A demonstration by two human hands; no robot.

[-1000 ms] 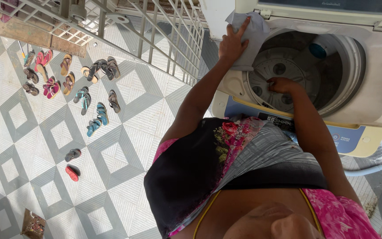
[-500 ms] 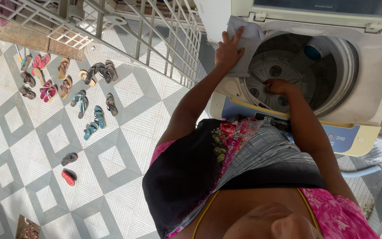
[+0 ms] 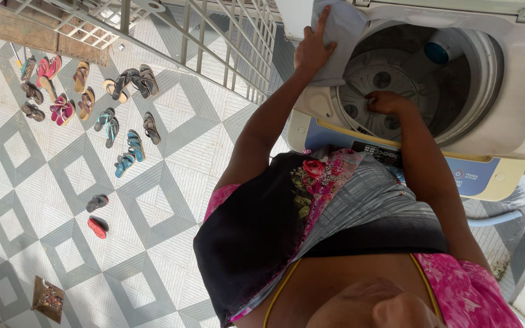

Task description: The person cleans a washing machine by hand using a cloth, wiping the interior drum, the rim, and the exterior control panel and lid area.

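I stand at a white top-loading washing machine with its lid up. My left hand lies with fingers spread on a grey-blue cloth, pressing it against the machine's left rim. My right hand reaches into the grey drum near its front edge. Its fingers curl downward, and what they touch is hidden. A blue cap sits at the drum's far side.
A metal grille gate stands left of the machine. Several pairs of sandals lie on the grey-and-white patterned tile floor. A pale hose runs by the machine's right front corner.
My left hand and the cloth have shifted slightly up along the rim. My right hand stays in the drum. The view has drifted a little.
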